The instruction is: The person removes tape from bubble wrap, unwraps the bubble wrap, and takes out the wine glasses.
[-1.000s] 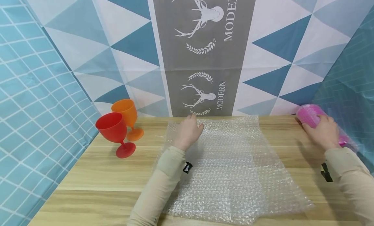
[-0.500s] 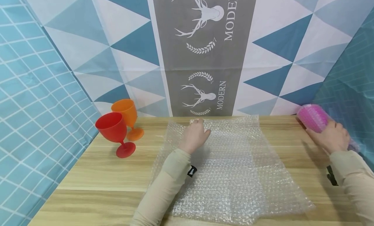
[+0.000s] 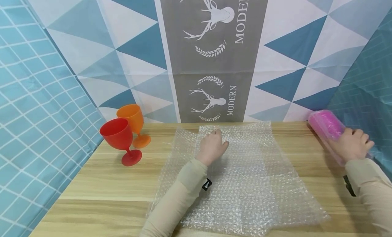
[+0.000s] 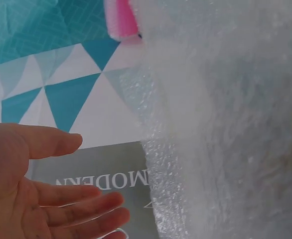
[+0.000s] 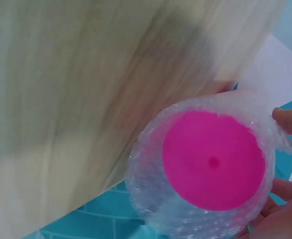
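The pink cup [image 5: 211, 149] lay wrapped at the counter's [image 3: 92, 189] right end, the right hand [image 3: 352, 143] against it — gripping or not, I couldn't tell. The left hand [image 3: 212, 148], fingers extended, was over spread bubble wrap [image 3: 242, 182]; the red goblet [image 3: 117, 133] and orange goblet [image 3: 131, 117] stood bare, seemingly left to do.

The place is looking like a small, cloth-walled work corner — whether it is sitting in a home, a workshop or a studio, the views are leaving unclear. A patterned sheet [image 3: 214, 65] with triangles, stag heads and the word MODERN is hanging across the back, a crease running through its print. A white-gridded teal cloth [image 3: 36, 101] is closing off the left side, and a darker teal cloth [image 3: 372, 90] is draping in folds at the right. Between them a wood-grained bench [image 3: 88, 186] is filling the space — bubble wrap [image 3: 242, 186] is lying across it, giving the spot a packing-station look.
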Action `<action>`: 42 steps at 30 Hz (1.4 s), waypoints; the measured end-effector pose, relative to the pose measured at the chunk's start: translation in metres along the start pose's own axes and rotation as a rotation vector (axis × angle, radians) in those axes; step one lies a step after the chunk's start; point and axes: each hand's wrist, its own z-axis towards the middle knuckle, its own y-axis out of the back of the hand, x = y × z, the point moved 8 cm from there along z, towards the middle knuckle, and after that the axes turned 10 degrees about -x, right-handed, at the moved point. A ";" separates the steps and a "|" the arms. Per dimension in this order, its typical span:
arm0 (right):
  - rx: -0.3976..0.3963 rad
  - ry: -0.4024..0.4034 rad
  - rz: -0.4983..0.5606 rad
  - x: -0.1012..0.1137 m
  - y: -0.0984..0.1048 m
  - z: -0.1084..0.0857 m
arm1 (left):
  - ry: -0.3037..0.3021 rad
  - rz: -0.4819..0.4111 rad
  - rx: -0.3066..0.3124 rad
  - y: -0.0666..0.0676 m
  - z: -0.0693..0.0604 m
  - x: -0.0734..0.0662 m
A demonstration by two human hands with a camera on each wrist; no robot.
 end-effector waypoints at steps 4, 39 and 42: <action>0.063 -0.043 -0.013 -0.009 -0.005 0.001 | -0.011 -0.006 -0.003 -0.003 -0.002 -0.002; 0.359 -0.163 -0.039 -0.015 -0.018 -0.004 | 0.108 -0.217 0.084 -0.003 0.010 0.022; 0.385 -0.189 0.005 -0.016 -0.018 -0.007 | 0.108 -0.230 0.088 -0.006 0.010 0.020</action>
